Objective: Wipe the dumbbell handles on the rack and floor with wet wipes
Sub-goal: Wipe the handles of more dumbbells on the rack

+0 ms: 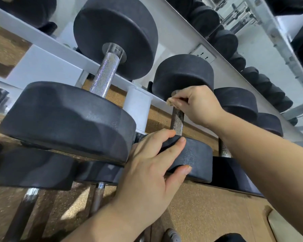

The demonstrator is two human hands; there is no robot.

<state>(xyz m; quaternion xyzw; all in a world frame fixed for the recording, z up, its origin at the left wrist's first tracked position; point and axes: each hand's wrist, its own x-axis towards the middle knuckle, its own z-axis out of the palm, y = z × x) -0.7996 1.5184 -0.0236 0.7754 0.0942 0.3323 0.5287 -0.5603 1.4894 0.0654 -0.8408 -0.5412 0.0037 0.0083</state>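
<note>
Rack: white metal rails (42,41), slanted, in several tiers.
Middle tier: a large black dumbbell (68,119) lies across two rails, its knurled handle over the gap between them. Just to its right lies a smaller black dumbbell (182,74), then more in a row.
Lower tier: black dumbbells with chrome handles (31,168).
Far beam: a row of black dumbbell heads (224,42) behind it.
Floor: brown speckled surface (208,206) under the rack.

Most of the wipe (171,101) hidden inside the right hand (198,104), handle (177,120) top behind it.
</note>
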